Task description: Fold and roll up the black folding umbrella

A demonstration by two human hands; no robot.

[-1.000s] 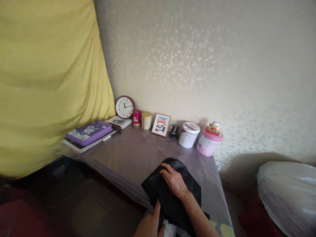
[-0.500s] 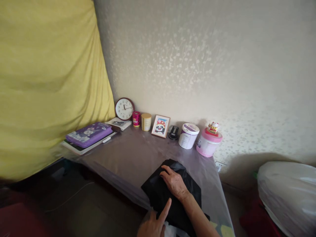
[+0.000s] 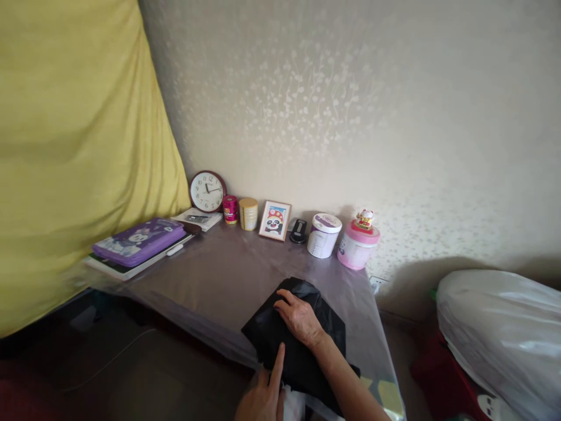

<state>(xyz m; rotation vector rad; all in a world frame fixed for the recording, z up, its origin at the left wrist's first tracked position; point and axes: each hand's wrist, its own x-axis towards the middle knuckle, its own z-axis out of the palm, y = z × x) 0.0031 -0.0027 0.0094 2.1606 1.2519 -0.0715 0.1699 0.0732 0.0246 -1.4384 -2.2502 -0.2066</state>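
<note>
As the black, angular sheet of thin, smooth material (image 3: 302, 371) lies by the near right corner of the grey tabletop (image 3: 210, 275), it sits directly beneath my right hand (image 3: 300, 321), fingers loosely bent, unclenched. My left hand (image 3: 262, 400), lower down, lays an extended index finger over it; whether the others grasp anything, I cannot tell. The sheet's long axis seems to run towards the far edge.
</note>
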